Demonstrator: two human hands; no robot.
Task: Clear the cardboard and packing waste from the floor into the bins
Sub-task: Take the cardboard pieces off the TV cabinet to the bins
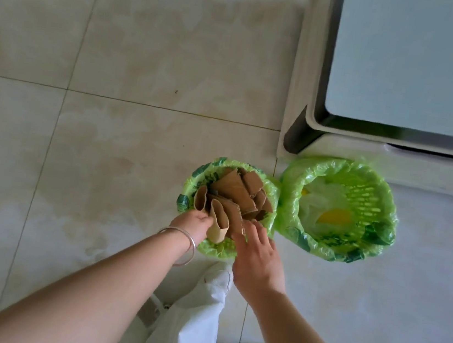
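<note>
Two bins lined with green plastic bags stand side by side on the tiled floor. The left bin (186,203) is stuffed with folded brown cardboard pieces (234,192) that stick up above its rim. My left hand (193,224), a silver bangle on its wrist, grips a folded cardboard strip (20,199) at the bin's near edge. My right hand (256,250) lies with straight fingers on the cardboard at the bin's near right side. The right bin (386,221) holds white and yellow packing waste (329,213).
A white table with a glass top (420,67) and a dark leg (299,135) stands right behind the bins. My white trousers (193,325) fill the bottom centre. Pale floor tiles (114,99) stretch to the left and back.
</note>
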